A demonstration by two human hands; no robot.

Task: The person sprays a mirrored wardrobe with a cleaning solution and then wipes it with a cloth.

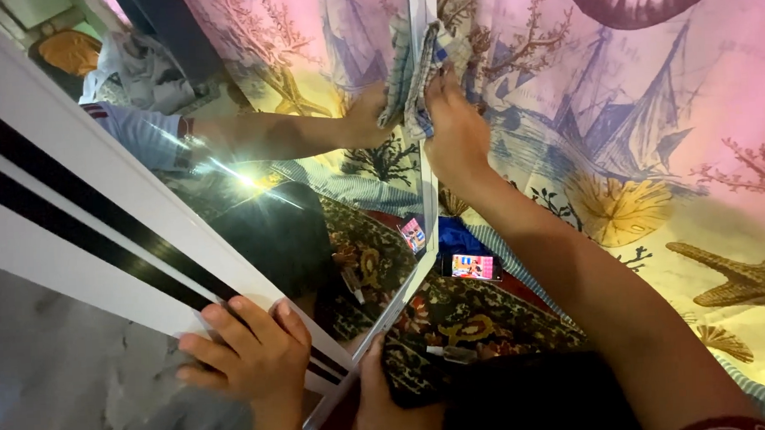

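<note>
Mirror (pixel 311 158) standing left of curtain (pixel 654 126). Cloth (pixel 419 76) pressed on mirror's edge under right hand (pixel 458 134). Left hand (pixel 251 354) on frame (pixel 72 203) lower left; phone (pixel 472 267) on carpet (pixel 456 315) below.

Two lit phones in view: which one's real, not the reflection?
The lit phone right of the mirror edge, lying on the patterned rug. The tilted phone image sits inside the glass.
</note>
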